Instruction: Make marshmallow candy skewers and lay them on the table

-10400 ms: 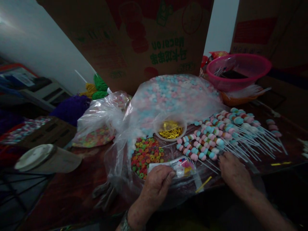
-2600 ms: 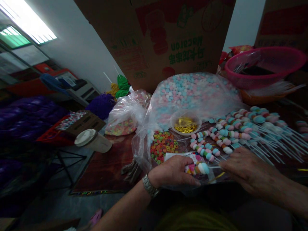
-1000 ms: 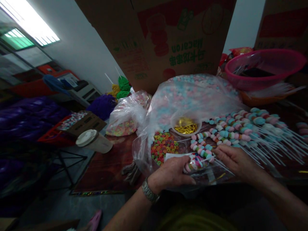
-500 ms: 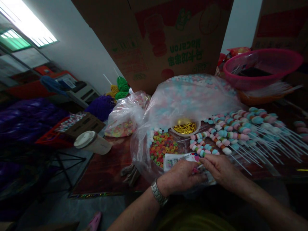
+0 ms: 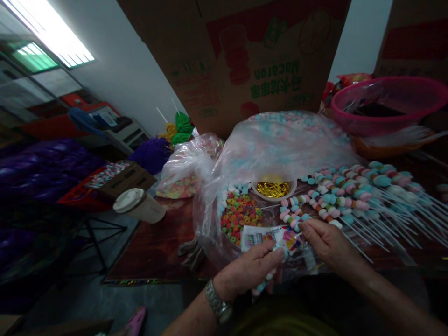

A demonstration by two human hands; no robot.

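The person's left hand (image 5: pixel 250 268) has its fingers curled around a marshmallow skewer (image 5: pixel 262 285), partly hidden beneath them; its stick cannot be made out. The fingertips of the right hand (image 5: pixel 327 245) appear closed on the edge of the printed bags (image 5: pixel 259 236), which lie just beyond the left fingers.

The bags look thin, so the right fingers might catch two layers or tear one. Too tight a left grip could squash the soft candies; too loose, and the skewer might slip off the near edge of the tabletop (image 5: pixel 147 254).

Beyond the left fingers lie candy rings (image 5: pixel 241 213), close enough to be scattered by a sleeve or wrist. Farther off stand a clear bowl (image 5: pixel 294 187) of gold strips (image 5: pixel 275 190) and a bulky marshmallow sack (image 5: pixel 287 149), blocking a forward reach. Candy skewers (image 5: pixel 350 196) crowd the space beyond the right fingers and to their right.
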